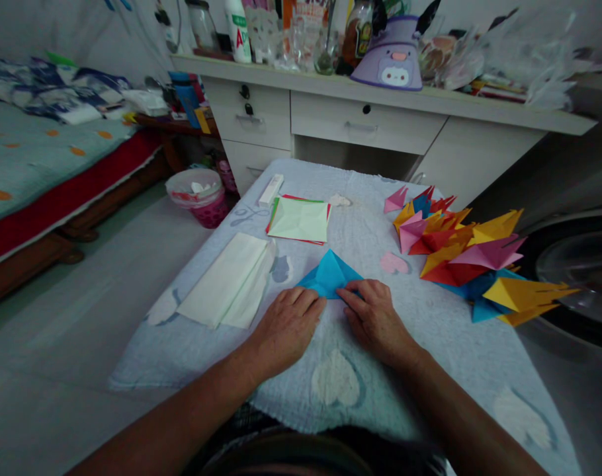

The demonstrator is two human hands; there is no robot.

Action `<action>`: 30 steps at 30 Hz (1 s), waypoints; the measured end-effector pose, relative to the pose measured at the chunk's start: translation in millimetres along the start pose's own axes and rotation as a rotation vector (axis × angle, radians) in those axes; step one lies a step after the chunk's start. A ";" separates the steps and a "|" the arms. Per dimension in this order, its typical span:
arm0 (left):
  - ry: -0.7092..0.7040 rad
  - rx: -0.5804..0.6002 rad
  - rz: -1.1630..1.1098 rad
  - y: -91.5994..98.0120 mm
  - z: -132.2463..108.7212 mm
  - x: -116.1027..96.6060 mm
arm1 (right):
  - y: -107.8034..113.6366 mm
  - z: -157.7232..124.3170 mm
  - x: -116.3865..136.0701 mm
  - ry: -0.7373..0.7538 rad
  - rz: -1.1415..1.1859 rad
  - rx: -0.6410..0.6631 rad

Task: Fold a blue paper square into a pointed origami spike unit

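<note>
A sheet of blue origami paper (329, 272), partly folded with a raised peak at its middle, lies on the cloth in front of me. My left hand (288, 327) holds its lower left edge, fingers curled together and pressed to the paper. At the lower right edge, my right hand (375, 314) grips it between thumb and fingertips. My fingers hide both lower corners. Beyond it sits a stack of square paper (300, 220), pale green on top with red and green edges beneath. Folded white paper (226, 281) lies left of my left hand.
Many folded paper cranes (460, 254) in yellow, red, pink and blue cluster at the table's right. A small white box (271, 190) is near the far left edge of the cloth-covered table (331, 380). Behind stand a white cabinet (341, 119) and a pink bin (209, 213).
</note>
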State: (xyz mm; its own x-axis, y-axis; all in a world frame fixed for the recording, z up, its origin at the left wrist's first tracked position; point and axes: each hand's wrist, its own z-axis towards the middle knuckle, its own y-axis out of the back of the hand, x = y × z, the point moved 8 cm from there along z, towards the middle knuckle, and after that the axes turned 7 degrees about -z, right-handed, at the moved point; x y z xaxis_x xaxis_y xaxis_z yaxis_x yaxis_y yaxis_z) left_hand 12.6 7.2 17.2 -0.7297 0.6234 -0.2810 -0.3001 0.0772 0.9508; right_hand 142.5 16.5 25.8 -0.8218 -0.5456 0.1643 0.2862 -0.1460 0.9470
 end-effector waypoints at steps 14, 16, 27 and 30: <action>0.236 -0.296 -0.492 21.2 9.8 43.7 | 23.3 -4.7 -20.4 -0.180 0.075 -0.289; 0.174 -0.231 -0.498 19.0 12.1 38.1 | 22.7 -3.7 -18.7 -0.141 0.116 -0.259; -0.048 -0.162 -0.331 11.6 2.8 22.3 | 2.2 -1.6 -3.5 0.019 0.120 0.017; -0.017 -0.185 -0.300 12.7 1.9 25.5 | 0.6 -1.5 -5.6 0.001 0.105 0.023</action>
State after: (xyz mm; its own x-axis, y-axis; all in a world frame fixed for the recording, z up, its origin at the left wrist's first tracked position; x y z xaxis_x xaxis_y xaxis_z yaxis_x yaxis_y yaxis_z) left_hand -8.7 25.5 22.4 -0.5824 0.6070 -0.5407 -0.6073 0.1173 0.7858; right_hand 148.1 18.3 25.0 -0.7873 -0.5576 0.2632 0.3596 -0.0685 0.9306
